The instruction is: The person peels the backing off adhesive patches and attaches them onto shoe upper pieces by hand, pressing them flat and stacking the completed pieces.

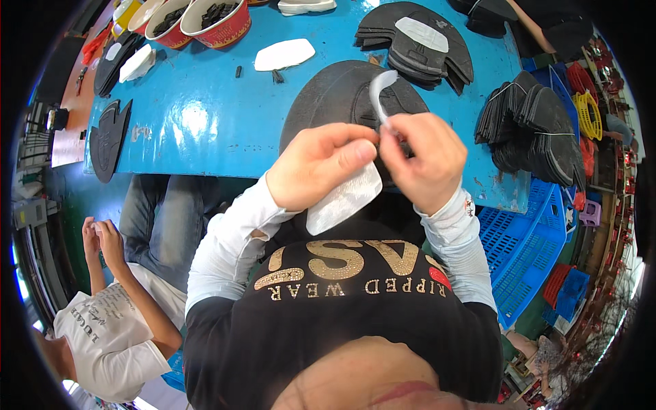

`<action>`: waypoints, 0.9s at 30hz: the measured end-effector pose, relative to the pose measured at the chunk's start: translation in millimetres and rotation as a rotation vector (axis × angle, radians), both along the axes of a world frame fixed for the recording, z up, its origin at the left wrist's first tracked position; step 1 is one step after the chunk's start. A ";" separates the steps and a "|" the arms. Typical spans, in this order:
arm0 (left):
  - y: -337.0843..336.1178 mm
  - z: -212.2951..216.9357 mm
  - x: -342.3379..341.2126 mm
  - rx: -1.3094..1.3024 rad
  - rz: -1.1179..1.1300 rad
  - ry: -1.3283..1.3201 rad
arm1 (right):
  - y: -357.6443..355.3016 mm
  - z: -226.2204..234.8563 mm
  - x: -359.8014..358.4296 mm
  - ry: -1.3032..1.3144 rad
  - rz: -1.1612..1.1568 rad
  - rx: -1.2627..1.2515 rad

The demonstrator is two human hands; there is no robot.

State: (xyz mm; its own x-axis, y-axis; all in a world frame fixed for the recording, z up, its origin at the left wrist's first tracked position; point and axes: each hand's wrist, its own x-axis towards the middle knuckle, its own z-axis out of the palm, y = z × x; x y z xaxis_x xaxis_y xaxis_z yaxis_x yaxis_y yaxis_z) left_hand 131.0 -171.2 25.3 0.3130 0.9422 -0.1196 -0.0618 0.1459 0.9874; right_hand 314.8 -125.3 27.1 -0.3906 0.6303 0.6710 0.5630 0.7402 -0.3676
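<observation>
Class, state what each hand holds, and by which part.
Left hand: white textured sheet, by its upper edge. Right hand: thin white strip, pinched at its lower end.

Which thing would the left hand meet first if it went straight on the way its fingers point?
Probably the right hand: the left hand points rightward, its fingers nearly touching it over the white piece. Depth is unclear.

the right hand (420, 160) and left hand (318, 167) hide part of the black piece (328, 96) beneath them.
</observation>
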 end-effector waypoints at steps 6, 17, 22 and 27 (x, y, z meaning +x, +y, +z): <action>9.8 -12.7 2.9 -0.180 0.016 -0.114 | -9.6 -4.5 2.3 0.031 0.252 -0.184; -11.5 -14.7 -10.8 -0.249 -0.239 0.164 | -20.1 -11.5 28.4 0.114 0.176 -0.464; -23.5 -18.9 -17.7 -0.066 -0.108 0.443 | -52.7 -23.9 24.1 0.178 0.058 -0.416; 26.1 0.1 -19.8 0.338 0.001 0.762 | -23.0 -29.1 10.8 0.306 -0.187 -0.542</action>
